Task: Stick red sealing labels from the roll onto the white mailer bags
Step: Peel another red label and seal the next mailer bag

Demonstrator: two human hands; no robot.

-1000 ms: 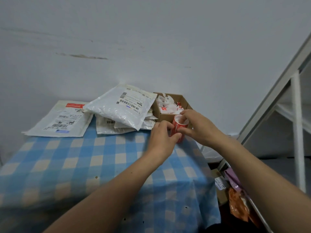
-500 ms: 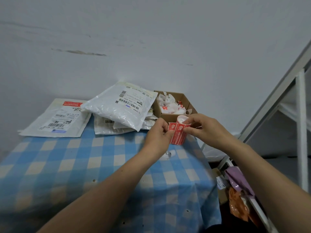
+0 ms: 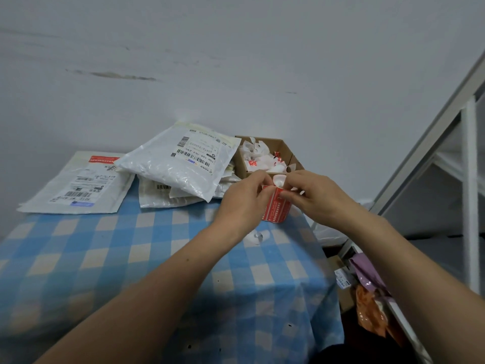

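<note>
Between left hand (image 3: 244,203) and right hand (image 3: 315,195): one glossy red rectangular label (image 3: 276,210), both hands pinching its top edge | left of them: one puffy crinkled mailer bag (image 3: 168,166) atop a stack, one flat mailer (image 3: 76,185) apart | behind: one cardboard box (image 3: 286,151)

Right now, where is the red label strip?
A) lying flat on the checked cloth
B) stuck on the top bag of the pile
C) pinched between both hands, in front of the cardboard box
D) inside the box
C: the left hand and the right hand both pinch the top of the red label strip, which hangs just in front of the cardboard box.
</note>
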